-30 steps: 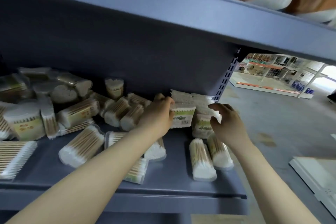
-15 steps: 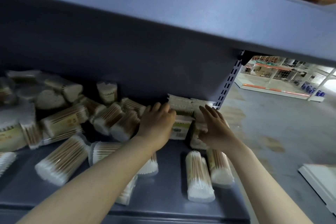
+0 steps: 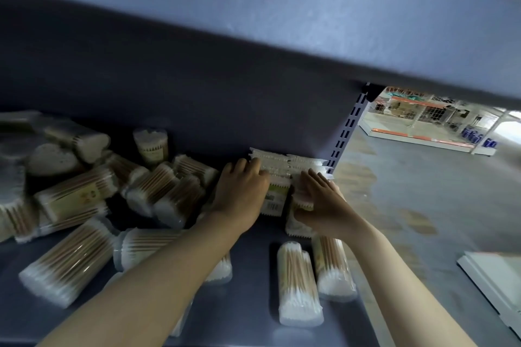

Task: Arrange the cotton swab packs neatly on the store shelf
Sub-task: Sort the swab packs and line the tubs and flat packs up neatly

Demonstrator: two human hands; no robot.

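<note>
Reaching into the right rear corner of a grey-blue store shelf (image 3: 248,284), both hands work on a small group of flat cotton swab packs (image 3: 277,162) that stand upright against the back panel (image 3: 197,98), next to the slotted upright post (image 3: 345,138). Left hand (image 3: 242,194): palm down, its fingers curled over the top left edge of the nearest standing pack, whose printed label (image 3: 275,200) shows just right of the thumb side; it grasps that pack. Right hand (image 3: 321,200): laid against the right-hand standing packs with fingers extended and close together, pressing rather than gripping. Two oblong packs (image 3: 298,282) lie flat side by side near the front right of the shelf, white swab tips toward the viewer, well clear of both hands. Under the left forearm another lying pack (image 3: 146,245) is partly hidden. To the left, a loose heap of packs (image 3: 158,191) lies at mixed angles, some overlapping; one small round tub (image 3: 150,145) stands upright near the back panel. Packs at the far left edge are blurred and cannot be told apart. Above, the underside of the next shelf board (image 3: 282,17) crosses the view; beyond the post, a bare floor (image 3: 423,191) and distant racking (image 3: 423,118) are visible.
</note>
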